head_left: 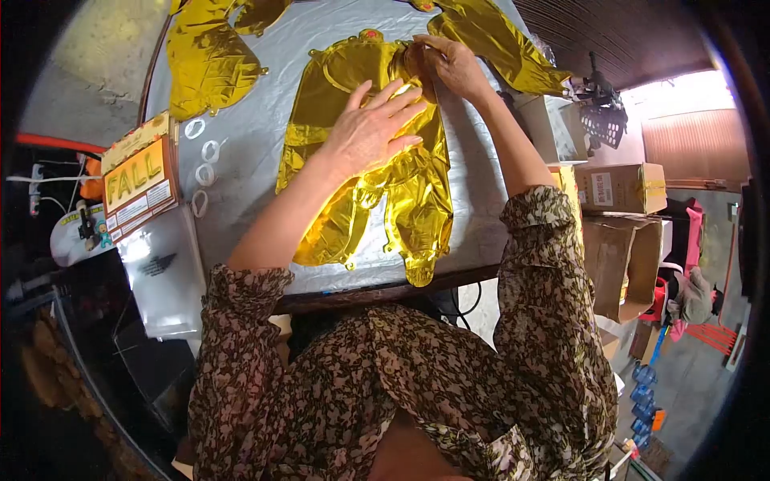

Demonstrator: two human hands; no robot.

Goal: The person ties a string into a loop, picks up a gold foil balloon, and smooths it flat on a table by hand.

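Flat gold foil balloons point(321, 96) lie in the middle of the grey-covered table, wrinkled and partly overlapping. My left hand point(373, 132) rests on the foil with its fingers spread, holding nothing. At the upper right edge of the foil, my right hand point(459, 70) has its fingers closed on the balloon's rim; the fingertips are partly hidden. A small red spot point(370, 35) shows on the balloon's top edge. Below my left hand, a narrow foil end point(419, 268) reaches the table's front edge.
More gold foil point(210, 60) lies at the upper left, and another gold foil piece point(497, 44) at the upper right. Several white rings point(205, 174) line the left side. A "FALL" package card point(138, 176) sits beside clear bags point(164, 280). Cardboard boxes point(618, 248) stand at right.
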